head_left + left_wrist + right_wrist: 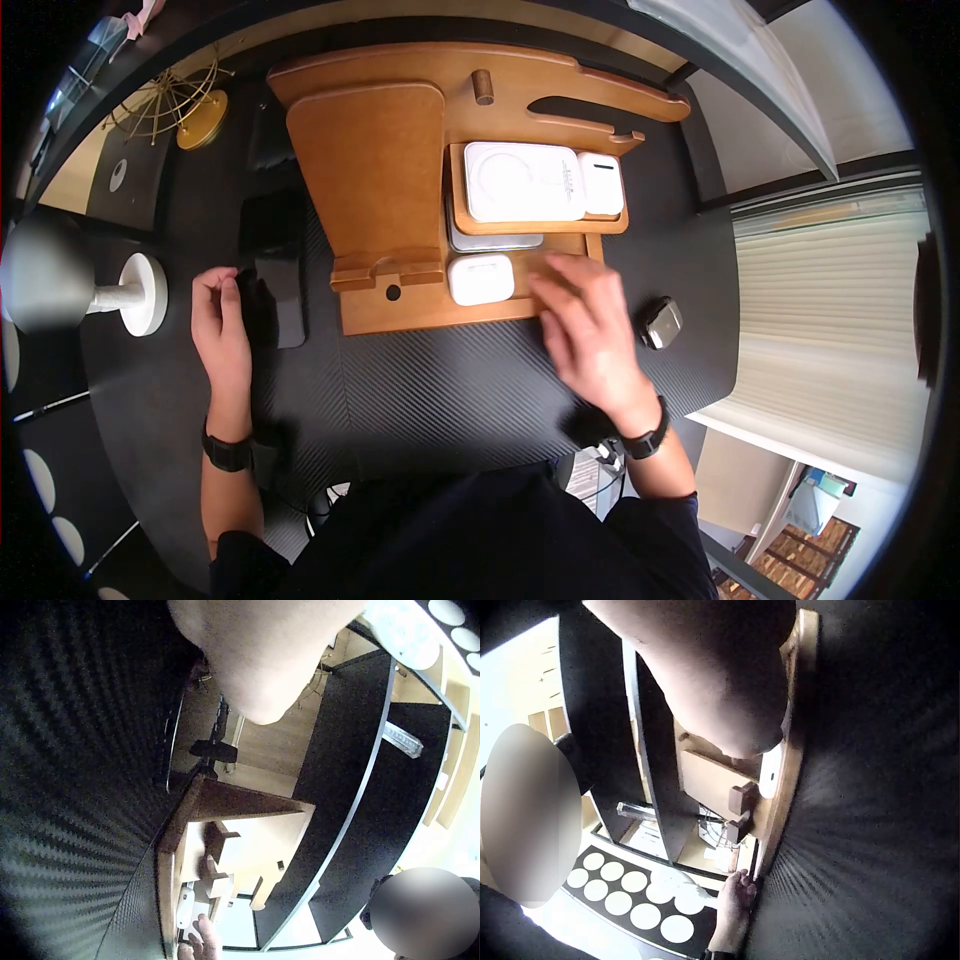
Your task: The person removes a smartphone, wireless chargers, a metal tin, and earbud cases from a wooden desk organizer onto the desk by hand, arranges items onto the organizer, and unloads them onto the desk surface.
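Note:
A wooden desk stand (400, 170) sits on the black table (450, 380). Its tray holds a white flat charger (523, 180) and a small white adapter (601, 183). A white earbud case (481, 278) lies on its base, with a silver flat item (495, 241) behind it. My right hand (578, 300) rests with straight fingers on the base's front right corner, just right of the case. My left hand (220, 315) lies flat on the table, touching the left edge of a black phone (280, 300). The right wrist view shows the stand (784, 802) and the left hand (735, 900) far off.
A small dark and silver object (661, 322) lies on the table right of my right hand. A white lamp (135, 295) stands at the left. A gold wire ornament (170, 100) sits at the far left corner. The table's edge curves close on the right.

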The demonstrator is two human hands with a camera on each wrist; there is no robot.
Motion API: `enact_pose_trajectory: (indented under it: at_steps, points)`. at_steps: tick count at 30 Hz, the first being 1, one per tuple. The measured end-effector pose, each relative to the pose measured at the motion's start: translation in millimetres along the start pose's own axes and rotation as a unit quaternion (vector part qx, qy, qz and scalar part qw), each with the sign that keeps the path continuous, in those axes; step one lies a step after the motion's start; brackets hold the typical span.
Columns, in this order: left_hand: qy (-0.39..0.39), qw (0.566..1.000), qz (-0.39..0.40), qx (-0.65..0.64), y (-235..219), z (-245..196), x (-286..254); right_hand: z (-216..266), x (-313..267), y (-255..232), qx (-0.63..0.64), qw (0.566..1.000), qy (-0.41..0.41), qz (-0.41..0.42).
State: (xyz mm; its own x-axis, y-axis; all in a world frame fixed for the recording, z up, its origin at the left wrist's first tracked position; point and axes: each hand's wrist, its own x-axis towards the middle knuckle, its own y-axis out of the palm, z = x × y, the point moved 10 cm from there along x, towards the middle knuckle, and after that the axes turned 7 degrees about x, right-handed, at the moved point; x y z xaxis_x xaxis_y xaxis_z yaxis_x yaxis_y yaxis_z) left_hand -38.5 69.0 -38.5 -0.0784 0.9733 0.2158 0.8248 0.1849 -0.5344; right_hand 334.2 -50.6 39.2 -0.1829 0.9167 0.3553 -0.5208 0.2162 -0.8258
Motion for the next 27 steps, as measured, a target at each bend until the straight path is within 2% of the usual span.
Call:
enact_pose_trajectory:
  at_steps: [3, 5, 8, 11, 12, 16, 20, 27]
  points:
    - [-0.004, 1.000, -0.001, -0.004, 0, 2, -1, -26, -19, -40, -0.059, 0.995, 0.070, -0.034]
    - [0.001, 1.000, -0.002, 0.001, 0, 1, 0, -48, -41, -60, -0.103, 0.981, 0.158, -0.041]
    - [0.007, 1.000, -0.004, 0.009, -1, 0, 0, -61, -68, -67, -0.174, 0.959, 0.222, 0.024]
    - [-0.011, 1.000, -0.001, -0.003, 0, 5, 0, -73, -87, -62, -0.143, 0.956, 0.252, 0.050]
    - [-0.008, 1.000, 0.000, -0.005, 0, 5, 0, -77, -89, -65, -0.105, 0.960, 0.258, 0.029]
    - [0.003, 1.000, -0.001, 0.002, -1, 6, 1, -63, -71, -69, -0.013, 0.977, 0.207, -0.049]
    - [0.008, 1.000, -0.002, -0.003, 0, 4, 1, -31, -33, -44, 0.078, 0.994, 0.082, -0.010]
    - [0.007, 1.000, -0.001, -0.009, 0, 6, 0, -42, -3, -14, 0.100, 0.995, 0.008, 0.022]
